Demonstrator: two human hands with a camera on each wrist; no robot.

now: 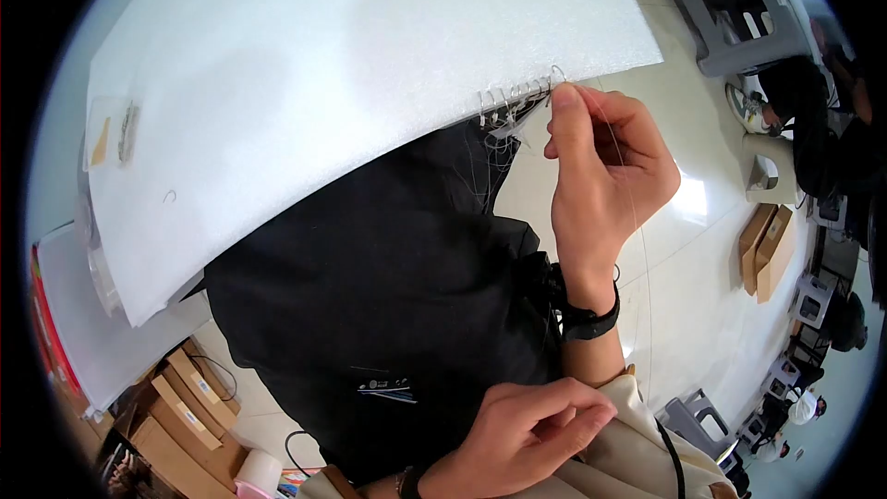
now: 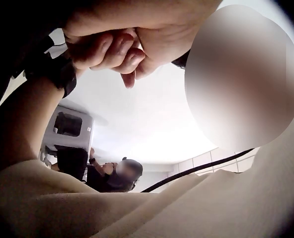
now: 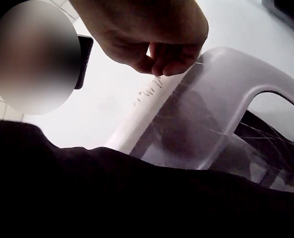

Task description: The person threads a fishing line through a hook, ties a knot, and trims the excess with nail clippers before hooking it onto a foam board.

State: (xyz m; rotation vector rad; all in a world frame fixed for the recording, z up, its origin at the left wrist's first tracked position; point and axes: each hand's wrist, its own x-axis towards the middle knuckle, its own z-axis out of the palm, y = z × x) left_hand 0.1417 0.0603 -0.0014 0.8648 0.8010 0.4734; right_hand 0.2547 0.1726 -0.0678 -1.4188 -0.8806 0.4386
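Observation:
At the near edge of a white foam board [image 1: 370, 65], my right hand [image 1: 605, 162] pinches a small wire fish hook [image 1: 558, 74] between thumb and forefinger. A thin fishing line [image 1: 637, 222] runs down from those fingers past the wrist. Beside the fingertips, a row of several hooks [image 1: 504, 100] sits along the foam edge, with tangled line hanging below onto black cloth [image 1: 360, 249]. Lower down, my left hand [image 1: 522, 434] is held before the beige sleeve, fingers curled and thumb and forefinger tips together; I cannot tell whether they hold the line.
A loose hook [image 1: 169, 196] and a small clear packet [image 1: 113, 134] lie on the foam at left. Cardboard boxes [image 1: 189, 407] and a pink-and-white cup [image 1: 259, 473] stand below left. Beyond the board, a grey stool [image 1: 739, 14] and a seated person are at the right.

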